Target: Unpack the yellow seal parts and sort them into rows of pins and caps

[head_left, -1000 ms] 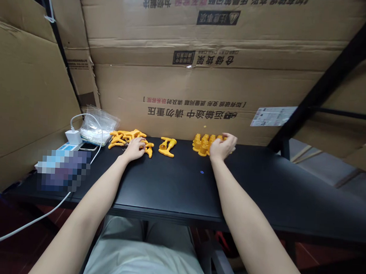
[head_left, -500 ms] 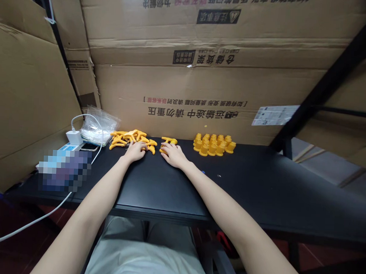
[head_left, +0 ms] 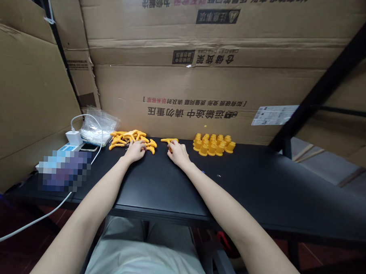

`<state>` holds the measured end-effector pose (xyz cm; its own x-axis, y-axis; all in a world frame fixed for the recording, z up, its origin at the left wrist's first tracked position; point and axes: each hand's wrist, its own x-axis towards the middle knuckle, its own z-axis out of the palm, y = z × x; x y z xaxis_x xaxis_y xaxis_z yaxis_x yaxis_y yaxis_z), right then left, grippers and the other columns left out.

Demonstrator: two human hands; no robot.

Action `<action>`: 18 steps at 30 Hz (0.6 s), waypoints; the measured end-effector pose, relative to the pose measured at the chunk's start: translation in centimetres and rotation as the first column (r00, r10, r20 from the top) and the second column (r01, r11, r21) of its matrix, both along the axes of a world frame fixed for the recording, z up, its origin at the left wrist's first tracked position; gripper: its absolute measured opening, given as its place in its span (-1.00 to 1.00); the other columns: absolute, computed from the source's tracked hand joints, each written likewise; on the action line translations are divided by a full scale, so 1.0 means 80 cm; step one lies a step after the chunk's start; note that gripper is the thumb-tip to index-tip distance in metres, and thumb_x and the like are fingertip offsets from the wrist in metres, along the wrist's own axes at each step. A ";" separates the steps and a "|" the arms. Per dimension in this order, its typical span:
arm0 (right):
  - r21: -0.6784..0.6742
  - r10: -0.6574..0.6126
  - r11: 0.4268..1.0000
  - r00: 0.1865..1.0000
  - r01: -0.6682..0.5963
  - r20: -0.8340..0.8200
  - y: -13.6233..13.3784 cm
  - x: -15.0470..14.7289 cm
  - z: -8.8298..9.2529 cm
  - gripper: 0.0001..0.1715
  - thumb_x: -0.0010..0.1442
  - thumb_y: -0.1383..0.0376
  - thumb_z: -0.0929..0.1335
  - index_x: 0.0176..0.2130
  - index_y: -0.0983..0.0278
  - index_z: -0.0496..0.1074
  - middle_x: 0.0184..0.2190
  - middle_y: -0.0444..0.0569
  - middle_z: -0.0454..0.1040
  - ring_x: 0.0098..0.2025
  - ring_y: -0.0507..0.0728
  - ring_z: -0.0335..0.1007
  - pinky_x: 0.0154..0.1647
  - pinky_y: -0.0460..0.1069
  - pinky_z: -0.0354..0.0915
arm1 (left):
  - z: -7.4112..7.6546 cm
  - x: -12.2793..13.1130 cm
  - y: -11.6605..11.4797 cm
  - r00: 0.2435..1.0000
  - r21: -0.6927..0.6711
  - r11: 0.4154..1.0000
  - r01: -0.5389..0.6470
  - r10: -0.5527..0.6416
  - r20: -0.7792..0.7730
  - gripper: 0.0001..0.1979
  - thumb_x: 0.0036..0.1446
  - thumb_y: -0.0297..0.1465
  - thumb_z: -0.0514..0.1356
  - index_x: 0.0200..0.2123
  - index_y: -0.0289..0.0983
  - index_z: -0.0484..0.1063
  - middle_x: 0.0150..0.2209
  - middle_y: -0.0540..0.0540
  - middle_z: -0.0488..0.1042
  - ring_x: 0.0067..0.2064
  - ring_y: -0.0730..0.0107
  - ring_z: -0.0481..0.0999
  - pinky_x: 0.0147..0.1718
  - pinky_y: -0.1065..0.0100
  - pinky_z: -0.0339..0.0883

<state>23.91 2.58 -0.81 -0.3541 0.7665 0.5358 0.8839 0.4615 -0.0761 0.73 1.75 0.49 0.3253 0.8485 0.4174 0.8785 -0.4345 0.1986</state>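
My left hand (head_left: pixel 135 151) rests at the front of a pile of yellow-orange curved plastic handles (head_left: pixel 119 140). Its fingers are stretched loosely over the pieces at the pile's right end, and nothing is plainly gripped. To the right, my right hand (head_left: pixel 179 154) has its fingers closed on a single yellow T-shaped handle (head_left: pixel 167 140). The crossbar points away from me, and the fingers cover most of the stem. Beyond that hand stand several yellow cup-shaped plastic pieces (head_left: pixel 212 148) in close rows.
Cardboard (head_left: pixel 179 84) walls the back of the black table (head_left: pixel 162 188). At left lie a clear plastic bag (head_left: pixel 97 125), a phone (head_left: pixel 89 147) and a white charger (head_left: pixel 74 137), whose cable (head_left: pixel 46 216) hangs over the front edge. A slanted black post (head_left: pixel 312 86) rises at right.
My right hand has shifted slightly right, and its fingers have drawn in around the T-shaped handle's stem. The handle's crossbar is less covered. My left hand has hardly moved.
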 end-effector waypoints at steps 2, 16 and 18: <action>0.078 0.019 0.997 0.999 -0.017 -0.027 -0.003 0.001 0.006 -0.72 0.15 0.44 0.22 -0.16 0.31 0.41 -0.05 0.19 0.39 -0.14 0.24 0.34 -0.12 0.12 0.19 | 0.004 0.002 -0.003 0.999 0.053 0.999 -0.005 0.003 0.032 -0.73 0.07 -0.53 0.02 -0.27 -0.20 0.49 0.10 -0.12 0.41 0.15 0.19 0.34 0.19 0.01 0.07; 0.223 0.295 0.930 0.955 -0.292 0.019 -0.021 -0.007 0.030 -0.73 0.31 0.32 0.15 -0.12 0.29 0.37 -0.01 0.21 0.43 0.04 0.23 0.32 0.04 0.13 0.13 | 0.026 0.020 -0.020 0.996 0.171 0.981 -0.089 0.086 0.024 -0.64 0.24 -0.36 0.02 0.09 -0.20 0.35 -0.04 -0.19 0.48 -0.02 0.19 0.47 -0.02 0.23 0.25; 0.173 0.272 0.946 0.962 -0.273 0.031 -0.024 -0.011 0.032 -0.70 0.32 0.25 0.17 -0.03 0.29 0.33 -0.02 0.20 0.45 0.01 0.25 0.33 0.02 0.13 0.12 | 0.027 0.019 -0.021 0.996 0.186 0.979 -0.086 0.083 0.023 -0.65 0.23 -0.36 0.04 0.08 -0.20 0.34 -0.03 -0.17 0.49 -0.02 0.20 0.47 0.00 0.23 0.23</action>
<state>23.07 0.70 1.77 -0.5407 0.5355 0.6488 0.7227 0.6904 0.0323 2.27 0.08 2.68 0.2483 0.7796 0.5750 0.9112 -0.3894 0.1345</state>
